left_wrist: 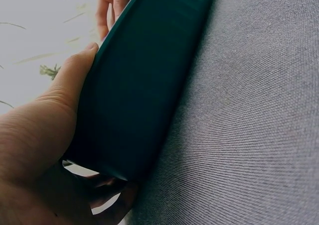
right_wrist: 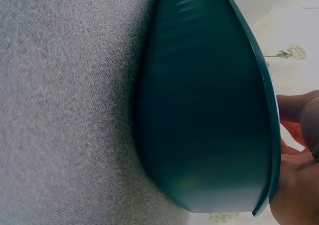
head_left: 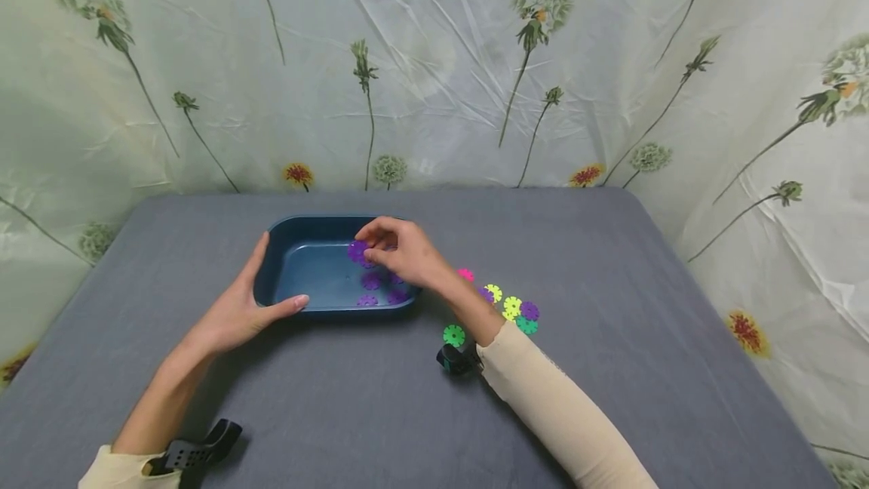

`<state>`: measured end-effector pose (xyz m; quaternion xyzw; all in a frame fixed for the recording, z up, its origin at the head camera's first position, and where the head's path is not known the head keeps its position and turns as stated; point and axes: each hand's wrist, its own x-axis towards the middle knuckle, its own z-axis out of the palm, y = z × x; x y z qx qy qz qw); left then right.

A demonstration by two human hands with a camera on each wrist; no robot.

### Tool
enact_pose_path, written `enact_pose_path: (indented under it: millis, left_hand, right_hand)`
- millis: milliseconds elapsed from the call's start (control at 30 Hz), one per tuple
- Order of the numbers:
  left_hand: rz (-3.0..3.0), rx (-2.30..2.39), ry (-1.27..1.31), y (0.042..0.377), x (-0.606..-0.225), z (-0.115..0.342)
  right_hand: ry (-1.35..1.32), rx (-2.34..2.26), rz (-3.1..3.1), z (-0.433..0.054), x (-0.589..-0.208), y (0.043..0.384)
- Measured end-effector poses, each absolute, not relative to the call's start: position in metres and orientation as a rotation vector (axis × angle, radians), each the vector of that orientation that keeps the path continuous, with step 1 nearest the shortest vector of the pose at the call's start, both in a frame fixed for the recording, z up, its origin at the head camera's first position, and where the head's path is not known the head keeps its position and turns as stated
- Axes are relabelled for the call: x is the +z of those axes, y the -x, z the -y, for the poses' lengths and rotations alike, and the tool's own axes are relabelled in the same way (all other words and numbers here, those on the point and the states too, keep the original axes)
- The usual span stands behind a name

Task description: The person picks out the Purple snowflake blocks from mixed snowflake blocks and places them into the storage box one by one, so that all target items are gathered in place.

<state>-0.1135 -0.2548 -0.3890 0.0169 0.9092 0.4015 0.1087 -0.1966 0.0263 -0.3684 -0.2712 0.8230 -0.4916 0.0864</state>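
A dark blue rectangular tray (head_left: 314,272) sits on the cloth. My left hand (head_left: 234,312) grips its left end, thumb over the near rim and fingers around the side; the left wrist view shows this thumb (left_wrist: 75,73) against the wall. Over the tray's right half, my right hand (head_left: 406,253) pinches a purple notched plastic disc (head_left: 356,251) between thumb and fingers. Several purple discs (head_left: 370,281) lie on the tray floor below, partly hidden by that hand. In the right wrist view the tray's outer wall (right_wrist: 204,100) hides the fingertips and the disc.
Right of the tray, loose notched discs lie on the grey cloth (head_left: 611,368): a pink one (head_left: 465,275), a green one (head_left: 454,335), and a cluster with yellow (head_left: 512,306), purple (head_left: 529,311) and teal (head_left: 526,325). The right forearm partly covers them. A flowered curtain (head_left: 434,96) hangs behind.
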Motion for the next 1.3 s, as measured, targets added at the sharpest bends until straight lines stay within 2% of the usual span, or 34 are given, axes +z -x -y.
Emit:
enact_pose_path:
  millis: [667,1300]
  left_hand:
    - [-2.667,1.178,-0.028,0.116,-0.389,0.254]
    - [-2.670,1.153,-0.029,0.115,-0.390,0.255]
  right_hand:
    - [0.760,-1.352,-2.482,-0.010,-0.364,0.205]
    - [0.680,-1.237,-2.539,0.011,-0.378,0.211]
